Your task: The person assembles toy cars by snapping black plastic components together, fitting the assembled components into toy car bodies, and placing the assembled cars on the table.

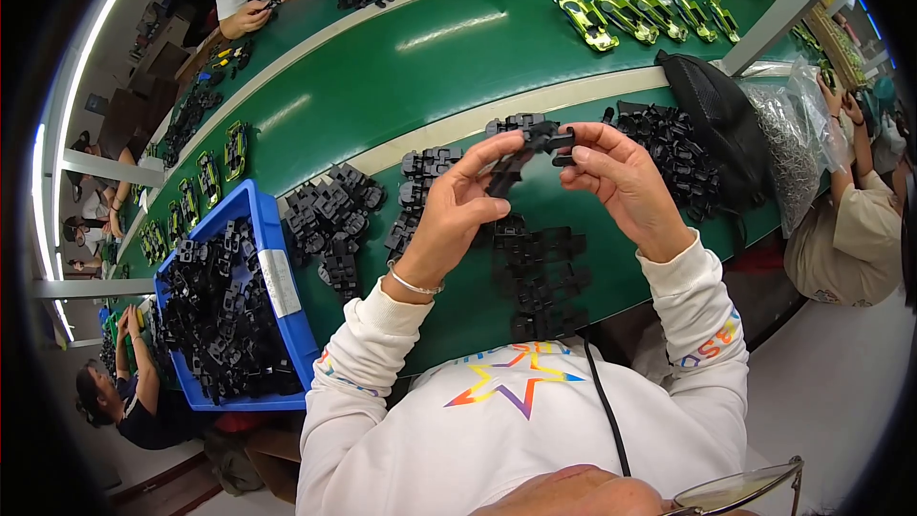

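Above the green table, my left hand grips a black plastic part between thumb and fingers. My right hand pinches a smaller black plastic piece against the upper end of that part. Whether the two are joined or only touching is blurred. Below the hands lie rows of black moulded parts. More rows of similar black parts stand just left of and behind my left hand. A pile of small black pieces sits right of my right hand.
On the left, a blue bin holds many black parts, with a loose heap beside it. A black bag and a clear plastic bag of screws stand at right. Yellow-green toy car shells line the conveyor. Co-workers sit around.
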